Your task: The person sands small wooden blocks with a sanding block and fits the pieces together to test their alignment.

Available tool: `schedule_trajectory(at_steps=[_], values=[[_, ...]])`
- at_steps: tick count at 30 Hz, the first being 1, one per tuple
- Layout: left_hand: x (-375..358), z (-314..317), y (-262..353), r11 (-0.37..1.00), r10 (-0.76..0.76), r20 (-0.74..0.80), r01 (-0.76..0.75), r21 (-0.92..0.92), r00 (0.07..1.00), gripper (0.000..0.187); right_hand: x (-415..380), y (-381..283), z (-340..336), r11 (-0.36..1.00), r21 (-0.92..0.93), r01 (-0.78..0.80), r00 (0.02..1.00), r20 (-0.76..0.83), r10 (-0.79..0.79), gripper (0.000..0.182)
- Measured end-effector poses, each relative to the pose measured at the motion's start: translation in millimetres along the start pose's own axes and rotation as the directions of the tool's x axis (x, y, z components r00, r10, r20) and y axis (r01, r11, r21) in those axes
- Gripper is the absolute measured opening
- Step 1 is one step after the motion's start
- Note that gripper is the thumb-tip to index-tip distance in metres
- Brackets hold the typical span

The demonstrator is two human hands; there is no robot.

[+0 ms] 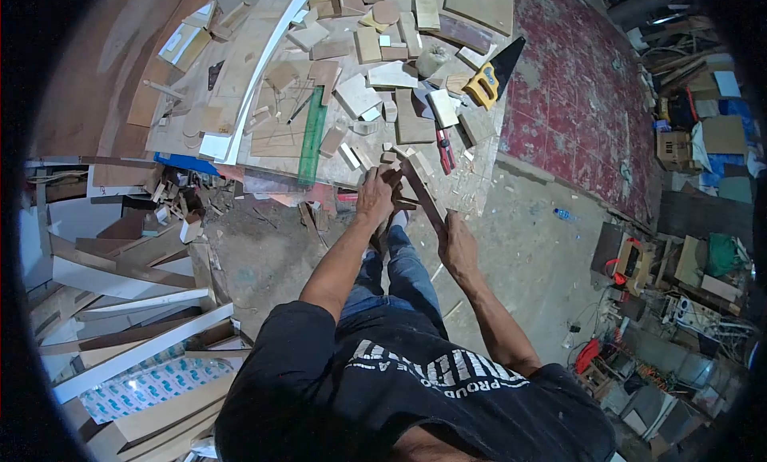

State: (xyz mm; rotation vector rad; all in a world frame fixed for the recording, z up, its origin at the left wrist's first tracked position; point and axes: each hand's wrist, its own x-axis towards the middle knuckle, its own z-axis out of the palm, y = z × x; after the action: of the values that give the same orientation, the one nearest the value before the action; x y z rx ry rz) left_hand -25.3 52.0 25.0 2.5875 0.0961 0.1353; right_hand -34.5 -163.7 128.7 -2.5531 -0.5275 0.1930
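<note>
My right hand [458, 242] is closed around the near end of a long, flat, dark brown file [425, 197]. The file slants up and left to the near edge of the worktable, with its far end beside my left fingers. My left hand [379, 193] is closed at that edge, pressing on a small wood piece [391, 168] mostly hidden by the fingers. Just beyond are several small wood blocks [351, 155]. A red utility knife [445, 150] lies to the right of them, and a green ruler [312, 134] to the left.
Wood offcuts [397, 74] cover much of the worktable [471, 189]. A yellow-handled handsaw [494, 74] lies at its right side, and a pencil [300, 109] near the ruler. Boards [144, 354] are stacked at lower left. Boxes and tools crowd the far right, beyond a red surface [571, 102].
</note>
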Motion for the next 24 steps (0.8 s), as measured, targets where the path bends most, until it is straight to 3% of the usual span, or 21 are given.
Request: schedule_trajectory(at_steps=[1,3,5,6,9,11,13,14,15,16,17,19,21,22,23,24], values=[[1.6,0.2,-1.8,0.998,0.052,-0.001,-0.052,0.033,0.999,0.047,1.8,-4.8,-2.2,0.999,0.039,-0.023,1.0,0.001,0.023,0.027],[5.1,-0.7,1.1,1.0,-0.011,0.033,0.011,-0.011,0.999,0.04,-4.7,-11.1,-1.7,0.991,0.11,-0.07,0.997,-0.033,0.074,0.026],[3.4,-3.5,2.9,0.999,0.009,-0.011,-0.009,-0.038,1.0,0.042,-3.3,-9.7,7.7,0.989,0.141,-0.038,0.983,-0.172,0.062,0.026],[1.8,-7.0,3.7,1.0,-0.003,0.033,0.003,-0.016,0.999,0.04,-1.8,-5.4,16.0,0.998,0.042,-0.04,0.994,-0.103,0.044,0.025],[13.2,-8.0,3.7,0.996,-0.031,0.015,0.03,0.086,0.999,0.036,-1.6,1.7,17.0,0.985,0.094,-0.145,0.989,-0.03,0.148,0.025],[5.5,-5.9,5.8,0.999,-0.038,0.04,0.038,-0.018,0.999,0.038,-11.7,-7.6,10.3,0.95,0.18,-0.254,0.967,0.013,0.256,0.024],[4.3,-4.1,5.4,1.0,0.001,0.019,-0.001,-0.014,1.0,0.036,-4.7,1.8,21.6,0.996,0.085,0.014,0.995,-0.1,-0.006,0.023],[3.8,-2.8,4.1,0.994,-0.024,0.119,0.01,0.112,0.993,0.04,-3.2,16.3,34.4,0.997,0.063,-0.054,0.999,0.003,0.054,0.022],[5.5,-3.3,0.9,0.97,-0.064,0.205,0.013,0.242,0.977,0.045,-0.4,13.7,30.9,0.997,0.063,-0.044,0.999,-0.012,0.045,0.022],[4.6,-4.1,-0.5,0.997,0.019,0.061,-0.023,0.071,0.998,0.046,4.1,8.7,25.1,0.992,0.112,-0.054,0.998,-0.037,0.059,0.022],[-1.5,16.8,-14.3,0.995,0.033,0.008,-0.033,0.095,0.999,0.046,-6.6,2.6,22.5,0.982,0.165,-0.097,0.994,-0.039,0.105,0.022],[-1.2,11.4,-9.8,1.0,-0.003,0.028,0.003,-0.003,1.0,0.048,-11.0,9.2,31.0,0.965,0.252,-0.067,0.992,-0.083,0.091,0.023],[0.4,3.0,-3.5,0.974,0.023,0.069,-0.038,0.224,0.997,0.05,-2.7,16.2,38.4,0.993,0.091,-0.074,0.997,0.027,0.072,0.022],[3.4,8.1,-6.7,0.998,0.008,0.052,-0.011,0.062,0.999,0.048,0.6,9.2,32.7,0.975,0.167,-0.148,0.989,0.024,0.147,0.021],[-0.2,18.9,-13.9,0.991,0.009,0.035,-0.013,0.133,0.999,0.043,1.7,6.3,33.8,0.975,0.167,-0.149,0.989,0.028,0.146,0.021],[-4.5,16.6,-11.5,0.997,0.002,0.039,-0.006,0.082,0.999,0.042,-4.9,6.6,34.8,0.978,0.179,-0.109,0.993,-0.016,0.114,0.021]])
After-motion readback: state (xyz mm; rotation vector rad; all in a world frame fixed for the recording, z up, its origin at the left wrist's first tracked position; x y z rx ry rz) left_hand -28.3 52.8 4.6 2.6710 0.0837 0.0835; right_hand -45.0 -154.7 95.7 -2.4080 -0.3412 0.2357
